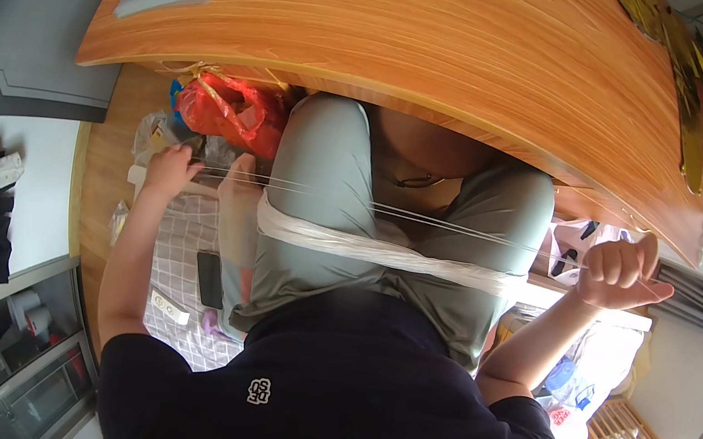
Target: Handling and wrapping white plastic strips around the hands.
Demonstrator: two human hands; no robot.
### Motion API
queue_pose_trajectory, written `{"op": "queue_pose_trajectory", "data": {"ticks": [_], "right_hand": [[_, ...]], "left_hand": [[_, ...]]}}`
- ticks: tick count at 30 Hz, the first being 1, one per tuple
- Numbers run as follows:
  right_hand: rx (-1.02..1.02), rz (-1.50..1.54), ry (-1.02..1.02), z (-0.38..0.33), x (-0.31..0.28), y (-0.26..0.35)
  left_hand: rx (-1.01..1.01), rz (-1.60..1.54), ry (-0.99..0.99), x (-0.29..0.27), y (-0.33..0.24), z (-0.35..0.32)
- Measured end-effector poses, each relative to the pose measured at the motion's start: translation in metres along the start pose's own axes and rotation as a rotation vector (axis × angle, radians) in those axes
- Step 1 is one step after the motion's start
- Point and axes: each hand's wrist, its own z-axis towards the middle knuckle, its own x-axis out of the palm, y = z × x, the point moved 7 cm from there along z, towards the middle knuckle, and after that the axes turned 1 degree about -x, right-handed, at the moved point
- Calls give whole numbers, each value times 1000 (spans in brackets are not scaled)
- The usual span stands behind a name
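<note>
We see thin white strings (390,210) stretched taut across the lap, running from our left hand (168,169) to our right hand (623,274) — each hand closed, pinching one end. They look fine, pale, nearly straight. Just below them a thicker white bundle (383,252) lies over both thighs — in front of the wooden counter (416,46)
</note>
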Motion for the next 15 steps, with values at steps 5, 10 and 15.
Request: {"op": "queue_pose_trajectory", "data": {"ticks": [5, 10, 15], "right_hand": [[118, -386, -281, -15, -14, -39], [530, -559, -230, 1, -6, -158], [605, -527, -299, 8, 18, -193]], "left_hand": [[14, -100, 8, -146, -112, -23], [615, -932, -442, -276, -259, -39], [781, -1121, -553, -277, -314, -30]]}}
